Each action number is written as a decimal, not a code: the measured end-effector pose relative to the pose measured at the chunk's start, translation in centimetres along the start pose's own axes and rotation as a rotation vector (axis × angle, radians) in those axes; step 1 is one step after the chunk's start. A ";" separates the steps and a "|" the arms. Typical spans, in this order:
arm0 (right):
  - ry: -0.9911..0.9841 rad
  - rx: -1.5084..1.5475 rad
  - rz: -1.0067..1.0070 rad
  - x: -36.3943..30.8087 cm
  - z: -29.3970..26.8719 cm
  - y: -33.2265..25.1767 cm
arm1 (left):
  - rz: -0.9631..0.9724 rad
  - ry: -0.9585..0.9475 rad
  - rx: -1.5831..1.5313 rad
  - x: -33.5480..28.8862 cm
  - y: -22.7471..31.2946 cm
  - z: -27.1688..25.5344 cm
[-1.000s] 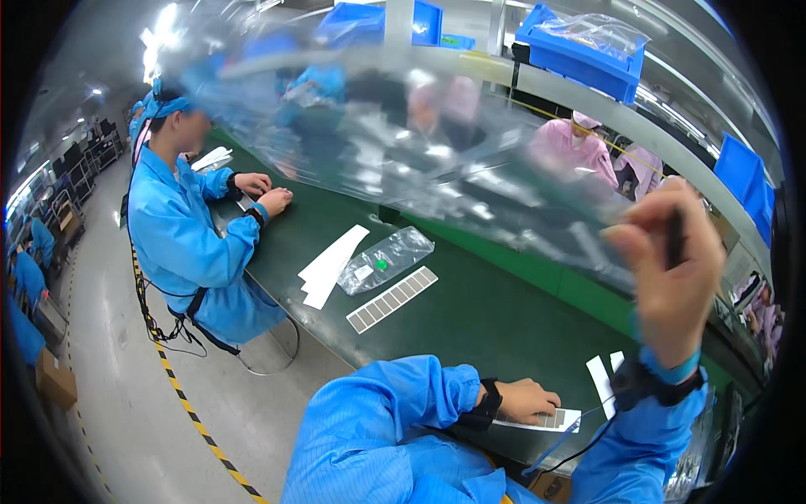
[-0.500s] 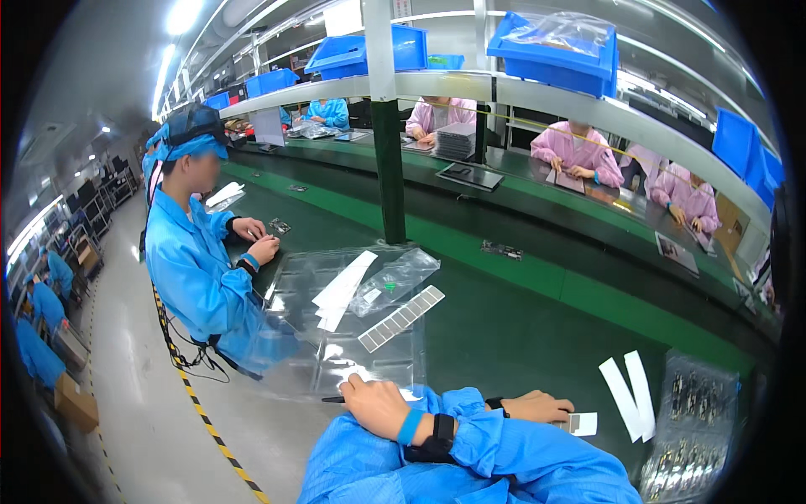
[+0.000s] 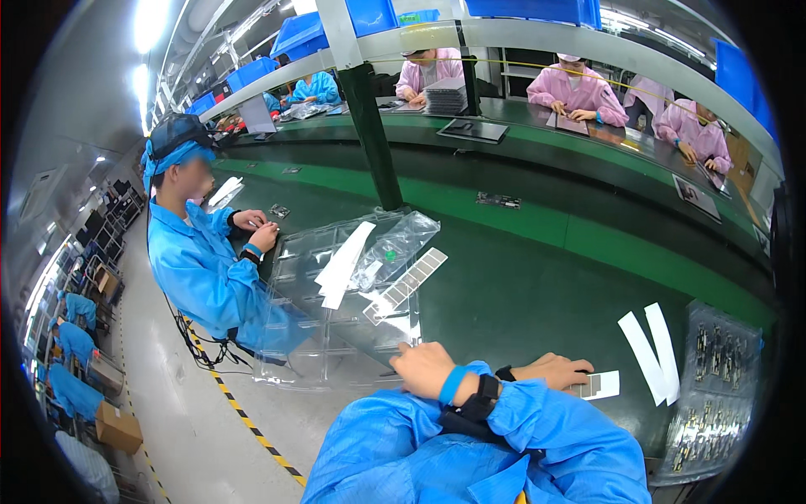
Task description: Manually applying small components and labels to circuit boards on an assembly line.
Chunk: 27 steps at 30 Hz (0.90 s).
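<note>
My forearms cross, the right over the left. My right hand (image 3: 426,370), with a blue wristband, is closed at the near right corner of a clear plastic tray (image 3: 290,370). A thin dark tool shows only slightly at its fingertips. Farther right, my left hand (image 3: 552,370) has its fingers curled down on a short strip with grey and white sections (image 3: 600,385) on the green bench. Beyond my right hand, a longer strip of grey rectangles (image 3: 411,281) lies with white paper strips (image 3: 346,260) and a clear plastic bag (image 3: 395,252) on the tray.
At right lie two white strips (image 3: 642,357) and a clear blister tray of small metallic parts (image 3: 714,378). A co-worker in blue (image 3: 206,260) works at left. A dark green post (image 3: 374,139) rises beyond the tray; a circuit board (image 3: 498,200) lies on the bench.
The view has tilted. My right hand has moved right, away from the tray's middle, and its dark tool shows less. My left hand stays on the short strip.
</note>
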State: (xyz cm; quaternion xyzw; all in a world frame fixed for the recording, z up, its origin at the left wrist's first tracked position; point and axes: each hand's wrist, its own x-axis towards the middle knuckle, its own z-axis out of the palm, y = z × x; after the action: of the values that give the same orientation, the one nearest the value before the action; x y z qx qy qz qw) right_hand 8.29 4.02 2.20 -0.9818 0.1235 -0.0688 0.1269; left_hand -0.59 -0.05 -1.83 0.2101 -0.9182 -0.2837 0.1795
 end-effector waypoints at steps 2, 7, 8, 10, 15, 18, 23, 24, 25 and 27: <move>-0.029 0.007 -0.069 -0.2 0.9 1.4 | -0.022 0.012 0.009 0.2 0.0 0.4; -0.023 -0.169 -0.156 0.4 1.4 2.8 | -0.051 0.037 0.062 0.3 -1.6 -0.1; -0.024 -0.171 -0.167 0.6 1.4 2.4 | -0.066 0.047 0.079 0.0 -1.5 -0.4; -0.038 -0.192 -0.331 1.1 1.8 1.9 | -0.093 0.062 0.106 -0.2 -1.6 -0.8; 0.063 -0.098 -0.419 1.9 2.9 0.2 | -0.153 0.086 0.166 -1.1 -2.2 -2.2; 0.081 -0.034 -0.442 2.7 2.1 -0.7 | -0.200 0.091 0.177 -2.0 -2.3 -2.4; 0.064 0.002 -0.443 4.9 2.2 -1.0 | -0.280 0.083 0.189 -3.6 -2.0 -2.6; 0.089 -0.052 -0.415 5.0 2.7 -0.9 | -0.291 0.078 0.190 -3.7 -1.9 -2.6; 0.090 -0.042 -0.403 4.5 2.7 -0.6 | -0.296 0.070 0.189 -3.7 -1.8 -2.6; 0.166 0.016 -0.341 2.7 0.3 -0.3 | -0.307 0.058 0.183 -3.7 -1.8 -2.5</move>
State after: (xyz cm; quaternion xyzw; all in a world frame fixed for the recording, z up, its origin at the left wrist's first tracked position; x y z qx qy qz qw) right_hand 10.99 3.63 2.27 -0.9784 -0.0353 -0.1710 0.1106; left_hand 4.21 -0.71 -1.77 0.3711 -0.8919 -0.2169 0.1406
